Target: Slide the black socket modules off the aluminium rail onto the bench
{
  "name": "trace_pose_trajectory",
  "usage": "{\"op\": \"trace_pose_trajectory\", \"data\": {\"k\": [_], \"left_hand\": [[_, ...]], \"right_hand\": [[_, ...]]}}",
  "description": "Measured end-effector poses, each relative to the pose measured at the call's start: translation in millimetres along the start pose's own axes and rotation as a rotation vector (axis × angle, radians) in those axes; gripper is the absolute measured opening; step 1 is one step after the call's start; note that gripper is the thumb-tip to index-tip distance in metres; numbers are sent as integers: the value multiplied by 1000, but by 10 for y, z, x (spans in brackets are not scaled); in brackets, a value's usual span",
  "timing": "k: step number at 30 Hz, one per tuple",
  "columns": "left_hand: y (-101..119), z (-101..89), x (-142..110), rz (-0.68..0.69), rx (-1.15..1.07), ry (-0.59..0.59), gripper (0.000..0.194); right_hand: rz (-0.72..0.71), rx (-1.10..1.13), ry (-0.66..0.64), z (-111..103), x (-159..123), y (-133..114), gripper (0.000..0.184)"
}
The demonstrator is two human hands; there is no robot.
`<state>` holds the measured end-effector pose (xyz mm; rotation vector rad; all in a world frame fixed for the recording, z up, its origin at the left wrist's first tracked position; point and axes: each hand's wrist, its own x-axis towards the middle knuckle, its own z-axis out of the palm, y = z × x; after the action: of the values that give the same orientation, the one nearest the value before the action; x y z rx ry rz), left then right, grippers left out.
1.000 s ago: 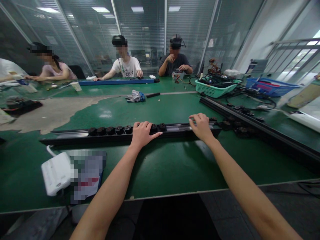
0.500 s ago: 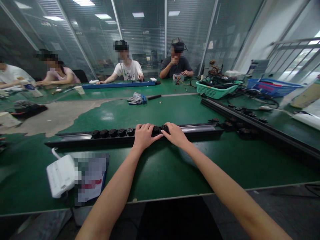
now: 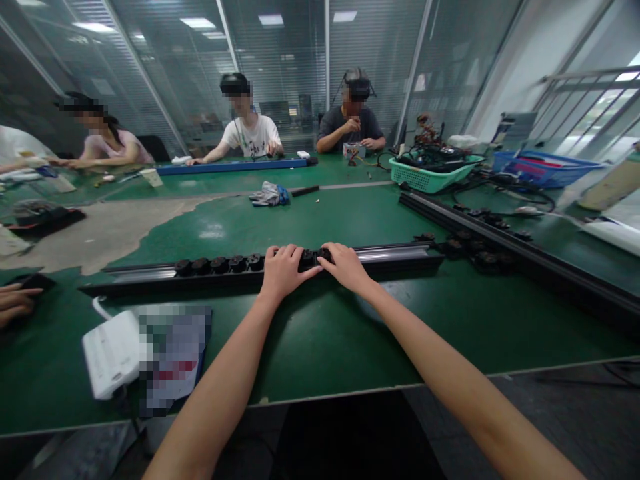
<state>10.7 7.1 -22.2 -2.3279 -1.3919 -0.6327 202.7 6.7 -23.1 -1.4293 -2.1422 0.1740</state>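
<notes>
Seen from the head camera, the left hand (image 3: 287,272) and the right hand (image 3: 345,267) are lying close together on a long black power strip (image 3: 225,267), with the fingertips nearly meeting. Their fingers are curling over the round black sockets toward the right end of the row, though it is hard to tell whether either hand is gripping firmly. The strip is lying lengthwise across a green workbench mat (image 3: 310,347), just in front of the person.

A second black strip (image 3: 500,250) is running diagonally along the right side of the bench. Beyond it, a teal plastic basket (image 3: 425,181) is holding a heap of tangled black cables, with more wiring rising behind it. Farther right, a blue plastic basket (image 3: 545,172) is holding something red or magenta, too blurred to identify.

Across the bench, a person in a grey shirt (image 3: 350,127) is holding both hands near a small open box (image 3: 354,151) with coloured wires in it. Beside them, a person in a white T-shirt (image 3: 250,137) is resting both hands on a blue strip (image 3: 233,167). Crumpled gloves (image 3: 270,194) are lying mid-bench. Near the left hand, a white plastic device (image 3: 113,355) is sitting beside a pixelated sheet (image 3: 175,357).
</notes>
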Motion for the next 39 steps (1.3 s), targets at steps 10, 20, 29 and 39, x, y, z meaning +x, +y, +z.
{"op": "trace_pose_trajectory", "data": {"k": [10,20,29,39], "left_hand": [[1,-2,2,-12,-24,-7,56],[-8,15,-7,-10,-24,-9,58],[-1,-3,-4,-9,-18,-6,59],[-2,4,-5,-12,-28,-1,61]], "right_hand": [[11,-108,-40,-43,-7,-53,31],[100,-53,0,18,-5,-50,28],[100,-55,26,27,-16,4,28],[53,-149,45,-45,-52,51,27]]}}
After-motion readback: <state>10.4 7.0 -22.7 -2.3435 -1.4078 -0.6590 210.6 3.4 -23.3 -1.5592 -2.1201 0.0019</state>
